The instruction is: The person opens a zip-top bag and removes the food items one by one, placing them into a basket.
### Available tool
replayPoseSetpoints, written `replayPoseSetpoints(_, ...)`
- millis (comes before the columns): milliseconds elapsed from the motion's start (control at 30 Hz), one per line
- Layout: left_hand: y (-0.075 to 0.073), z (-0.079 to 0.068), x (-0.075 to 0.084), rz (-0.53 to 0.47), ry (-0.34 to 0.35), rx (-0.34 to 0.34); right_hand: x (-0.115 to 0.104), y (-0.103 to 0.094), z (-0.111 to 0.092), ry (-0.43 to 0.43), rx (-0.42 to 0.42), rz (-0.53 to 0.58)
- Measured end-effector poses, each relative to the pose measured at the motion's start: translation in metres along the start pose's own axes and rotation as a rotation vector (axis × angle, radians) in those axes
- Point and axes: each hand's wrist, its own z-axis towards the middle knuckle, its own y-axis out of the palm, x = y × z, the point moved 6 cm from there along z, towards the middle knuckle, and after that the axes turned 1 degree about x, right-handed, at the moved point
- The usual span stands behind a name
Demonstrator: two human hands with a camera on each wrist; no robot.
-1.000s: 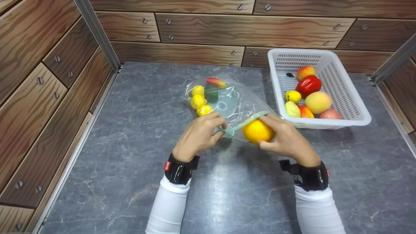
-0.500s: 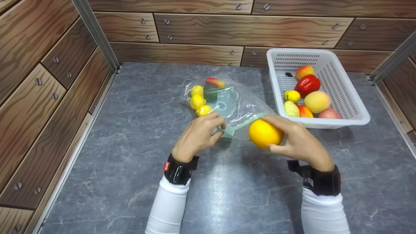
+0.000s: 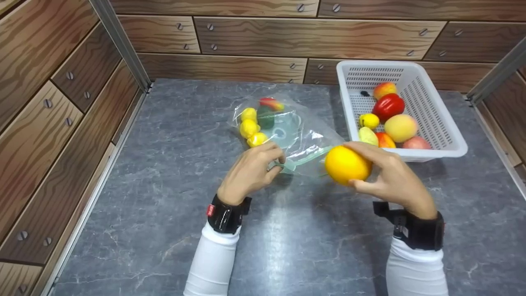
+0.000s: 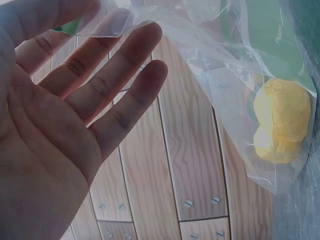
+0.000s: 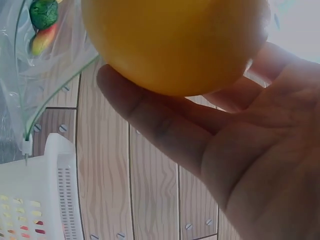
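My left hand (image 3: 254, 170) pinches the rim of a clear zip bag (image 3: 314, 123) with a pale green seal strip, lying on the tabletop. Through the film show several lemons (image 3: 249, 128), a dark green bumpy piece (image 5: 44, 12) and a red-and-yellow fruit (image 3: 272, 103). At the bag's right end, my right hand (image 3: 392, 176) grips an orange (image 3: 347, 165) between thumb and fingers, outside the bag's mouth. In the right wrist view the fingers curve under the orange, and the bag's seal edge stands to its left. The left wrist view shows the lemons (image 4: 282, 120) low in the bag.
A white slotted basket (image 3: 411, 153) stands at the back right, close beyond my right hand. It holds a red bell pepper (image 3: 388, 106), a peach (image 3: 400, 128), a pear (image 3: 367, 135) and other fruit. Wood-patterned walls (image 3: 254, 39) bound the grey tabletop (image 3: 164, 172).
My right hand has drawn the orange rightward, from the bag's mouth to beyond its right end. The bag's mouth has sunk flatter. My left hand keeps its place on the rim.
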Motion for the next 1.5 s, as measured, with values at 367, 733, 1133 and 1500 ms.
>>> replayPoseSetpoints(367,0.0,0.001,0.001,-0.006,0.02,0.004,0.011,-0.011,0.001,0.048,0.086,0.015)
replayPoseSetpoints(733,0.001,0.001,-0.001,0.0,0.01,-0.004,0.029,-0.019,0.008,0.082,0.205,0.054)
replayPoseSetpoints(1133,0.002,0.002,-0.001,0.006,0.006,-0.022,0.05,-0.027,0.012,0.145,0.384,-0.049)
replayPoseSetpoints(1500,0.001,0.001,-0.002,0.005,-0.002,-0.018,0.088,-0.036,0.035,0.278,0.454,-0.139)
